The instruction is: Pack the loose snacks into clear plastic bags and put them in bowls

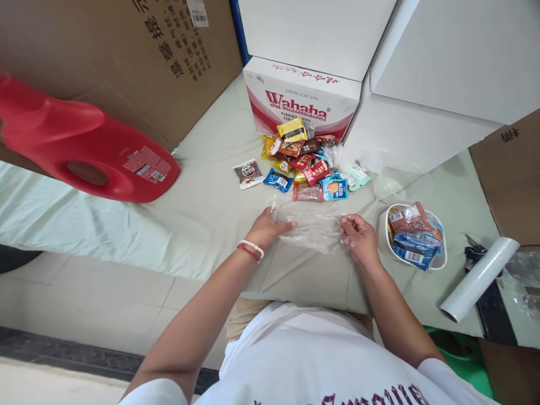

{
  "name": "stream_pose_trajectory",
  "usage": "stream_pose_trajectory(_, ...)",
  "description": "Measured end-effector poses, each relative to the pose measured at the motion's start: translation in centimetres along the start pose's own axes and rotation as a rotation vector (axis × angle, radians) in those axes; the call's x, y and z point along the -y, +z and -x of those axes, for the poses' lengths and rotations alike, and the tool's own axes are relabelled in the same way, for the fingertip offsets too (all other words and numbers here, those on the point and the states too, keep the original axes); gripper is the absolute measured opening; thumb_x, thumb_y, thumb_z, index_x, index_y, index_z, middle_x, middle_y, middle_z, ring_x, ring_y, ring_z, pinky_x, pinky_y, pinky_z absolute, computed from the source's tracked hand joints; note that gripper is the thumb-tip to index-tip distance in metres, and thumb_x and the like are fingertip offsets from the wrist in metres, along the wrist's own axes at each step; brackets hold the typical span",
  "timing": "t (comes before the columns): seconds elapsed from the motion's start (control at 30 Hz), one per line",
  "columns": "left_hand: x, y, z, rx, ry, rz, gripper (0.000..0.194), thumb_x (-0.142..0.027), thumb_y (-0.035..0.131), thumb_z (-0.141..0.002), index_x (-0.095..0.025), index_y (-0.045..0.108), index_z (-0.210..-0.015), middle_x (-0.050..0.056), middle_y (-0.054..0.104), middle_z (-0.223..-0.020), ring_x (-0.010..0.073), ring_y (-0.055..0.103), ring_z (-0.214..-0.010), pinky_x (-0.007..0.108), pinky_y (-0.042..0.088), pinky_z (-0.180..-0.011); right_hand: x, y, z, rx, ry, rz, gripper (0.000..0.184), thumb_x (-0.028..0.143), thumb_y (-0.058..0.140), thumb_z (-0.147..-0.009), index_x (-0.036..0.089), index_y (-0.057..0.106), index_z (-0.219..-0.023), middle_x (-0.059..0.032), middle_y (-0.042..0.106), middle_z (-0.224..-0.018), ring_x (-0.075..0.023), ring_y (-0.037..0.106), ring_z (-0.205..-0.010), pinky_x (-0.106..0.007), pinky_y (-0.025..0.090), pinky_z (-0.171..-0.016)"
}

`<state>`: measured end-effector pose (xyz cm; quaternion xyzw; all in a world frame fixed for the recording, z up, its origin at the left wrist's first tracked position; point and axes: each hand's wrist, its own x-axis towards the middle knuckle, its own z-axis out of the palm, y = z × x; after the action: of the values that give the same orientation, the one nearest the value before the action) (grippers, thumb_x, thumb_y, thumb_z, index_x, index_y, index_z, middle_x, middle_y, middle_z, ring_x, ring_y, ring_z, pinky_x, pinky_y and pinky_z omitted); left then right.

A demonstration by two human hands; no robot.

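A thin clear plastic bag (312, 228) is stretched between my two hands just above the table's front part. My left hand (270, 229), with bracelets at the wrist, pinches its left end, thumb on top. At its right end my right hand (358, 233) grips the plastic with curled fingers. Just beyond the bag lies a pile of small wrapped snacks (317, 172) in yellow, red, brown and blue. A white tub (383, 239) holding more snack packets (412, 239) stands to the right of my right hand.
A big red jug (97, 152) lies at the left. A Wahaha carton (301, 101) and white boxes (434, 62) stand behind the snacks. At the right are a plastic film roll (481, 278), scissors (475, 247) and clear plastic pieces (390, 188). A cardboard box (126, 62) rises at the left.
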<state>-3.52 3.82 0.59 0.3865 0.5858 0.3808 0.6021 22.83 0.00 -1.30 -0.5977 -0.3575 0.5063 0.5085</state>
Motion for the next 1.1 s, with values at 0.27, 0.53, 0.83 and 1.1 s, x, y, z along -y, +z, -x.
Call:
stream_pose_trajectory(0.27, 0.0, -3.4, 0.2, 0.238, -0.064, -0.243, 0.053, -0.055, 0.088, -0.057, -0.017, 0.072, -0.091, -0.005, 0.059, -0.063, 0.0108, 0.048, -0.056, 0.022, 0.032, -0.053, -0.3, -2.5, -0.2, 0.016, -0.114, 0.217, 0.039, 0.056, 0.073, -0.082, 0.018, 0.068, -0.094, 0.0039, 0.059, -0.064, -0.0110, 0.046, -0.051, -0.024, 0.035, -0.048)
stream_pose_trajectory(0.53, 0.8, -2.5, 0.7, -0.273, 0.146, -0.394, 0.077, -0.052, 0.082, -0.067, -0.017, 0.052, -0.129, -0.008, 0.055, -0.060, 0.0159, 0.053, -0.057, 0.026, 0.037, -0.060, -1.1, -3.4, 0.1, -0.055, -0.254, 0.512, 0.040, 0.056, 0.061, -0.090, 0.018, 0.072, -0.097, 0.0013, 0.061, -0.066, -0.0159, 0.051, -0.060, -0.028, 0.040, -0.060)
stream_pose_trajectory(0.83, 0.7, -1.4, 2.6, 0.028, 0.112, -0.041, 0.072, -0.037, 0.085, -0.061, -0.023, 0.050, -0.123, -0.012, 0.045, -0.066, 0.0099, 0.047, -0.057, 0.024, 0.045, -0.061, -1.6, -3.8, -0.7, -0.071, -0.204, 0.429, 0.044, 0.061, 0.063, -0.087, 0.018, 0.070, -0.095, 0.0017, 0.061, -0.065, -0.0149, 0.049, -0.056, -0.027, 0.040, -0.056)
stream_pose_trajectory(1.1, 1.5, -6.4, 1.8, -0.187, 0.263, -0.496, 0.079, -0.027, 0.078, -0.064, -0.019, 0.049, -0.137, -0.005, 0.051, -0.080, 0.0141, 0.052, -0.066, 0.030, 0.048, -0.066, -1.4, -4.1, -0.4, -0.046, -0.168, 0.437, 0.041, 0.059, 0.064, -0.087, 0.018, 0.068, -0.094, 0.0018, 0.060, -0.065, -0.0145, 0.050, -0.056, -0.027, 0.039, -0.055)
